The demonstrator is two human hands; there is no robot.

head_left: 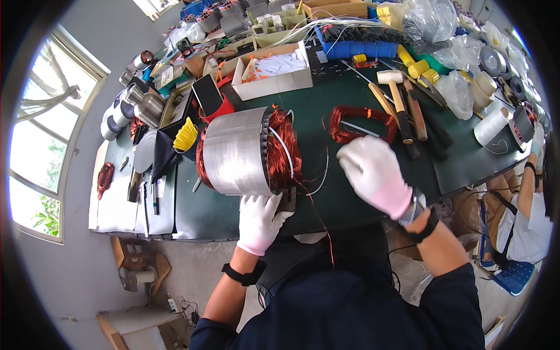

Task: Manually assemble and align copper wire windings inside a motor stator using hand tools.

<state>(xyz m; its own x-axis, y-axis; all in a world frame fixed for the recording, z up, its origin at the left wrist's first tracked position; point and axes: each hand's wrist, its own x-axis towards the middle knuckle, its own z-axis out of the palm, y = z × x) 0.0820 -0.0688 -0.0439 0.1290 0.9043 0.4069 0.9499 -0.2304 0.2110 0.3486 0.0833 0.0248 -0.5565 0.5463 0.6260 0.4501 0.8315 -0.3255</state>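
A silver stator core [236,151] lies on its side on the dark green bench top, with red-brown copper windings [284,149] bulging from its slotted right end. White sleeving and loose thin leads hang from that end, and a red lead [324,224] trails toward me. My white-gloved left hand [259,221] is against the near lower edge of the core, fingers stretched forward and thumb apart; its fingertips are partly hidden. To the right, my gloved right hand [372,174] is closed, just nearer than a loose copper coil [361,123]. What its fingers hold, if anything, is hidden.
Mallets and hammers [402,105] lie right of the coil, near a white thread spool [491,126]. Behind the core stand a white box [274,81] of sleeves and a phone [207,94] in a red holder. Another person [522,216] sits at far right.
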